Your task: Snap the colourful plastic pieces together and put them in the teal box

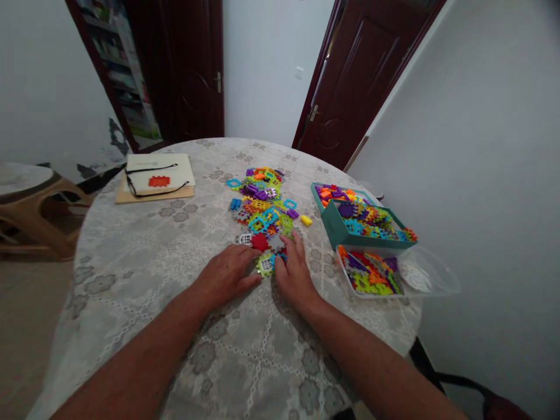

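My left hand point(227, 268) rests on the table at the left of a pile of plastic building pieces point(262, 219), its thumb and fingers apart. Right by its fingertips are a lime green piece with a white window grid point(265, 265) and a red piece point(260, 242). From the other side my right hand point(295, 271) reaches over the near end of the pile, fingers spread. Its thumb touches a blue piece beside the green one, and its fingers lie by a grey piece point(275, 242). Some pieces under the right hand are hidden. Neither hand visibly grips anything.
At right stand a teal box point(335, 230) and a clear plastic tub point(371, 296), both full of colourful pieces. A loose yellow piece point(306, 220) lies between pile and box. Far left, glasses point(140, 194) and an orange piece point(159, 181) lie on a pad point(181, 169).
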The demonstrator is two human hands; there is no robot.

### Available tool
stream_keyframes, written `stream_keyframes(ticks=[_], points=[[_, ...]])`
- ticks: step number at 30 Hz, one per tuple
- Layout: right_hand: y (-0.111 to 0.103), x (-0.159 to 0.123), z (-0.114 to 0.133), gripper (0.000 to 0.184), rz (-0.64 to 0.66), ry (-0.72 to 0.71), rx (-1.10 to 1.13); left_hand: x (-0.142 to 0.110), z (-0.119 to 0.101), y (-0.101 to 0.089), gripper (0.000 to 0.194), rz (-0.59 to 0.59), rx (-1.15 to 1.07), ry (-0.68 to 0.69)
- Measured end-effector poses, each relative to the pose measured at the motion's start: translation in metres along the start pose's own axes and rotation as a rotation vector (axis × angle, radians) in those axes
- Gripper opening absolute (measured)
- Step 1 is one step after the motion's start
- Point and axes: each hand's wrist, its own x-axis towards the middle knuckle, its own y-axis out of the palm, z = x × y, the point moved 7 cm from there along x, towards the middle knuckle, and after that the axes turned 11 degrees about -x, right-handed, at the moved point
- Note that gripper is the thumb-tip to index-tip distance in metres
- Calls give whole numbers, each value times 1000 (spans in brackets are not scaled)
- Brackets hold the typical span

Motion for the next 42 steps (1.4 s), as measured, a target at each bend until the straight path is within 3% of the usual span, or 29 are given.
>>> stream_keyframes(ticks=[5, 12, 17, 20, 23, 31, 37, 42], points=[[-10, 0, 20, 53, -13, -106, 129, 1, -6, -2, 49, 1, 17, -13], [-32, 21, -13, 44, -129, -17, 207, 1, -6, -3, 44, -19, 46, 12], [-42, 23, -12, 35, -71, -117, 120, 0, 2, -5, 49, -65, 22, 8], [-41, 20, -5, 34, -30, -214, -4, -1, 6, -7, 49, -80, 11, -16], [-32, 17, -4, 45, 3, -270, -134, -2, 4, -8, 45, -69, 16, -8], [-10, 21, -26, 52, 129, -233, -197, -2, -2, -4, 40, 1, 14, 2], [-19, 34, -36, 55, 25, -131, -199, 2, -4, -1, 36, -5, 94, 9], [-45, 39, -31, 37, -126, -89, -56, 6, -6, 0, 31, -27, 117, -10]])
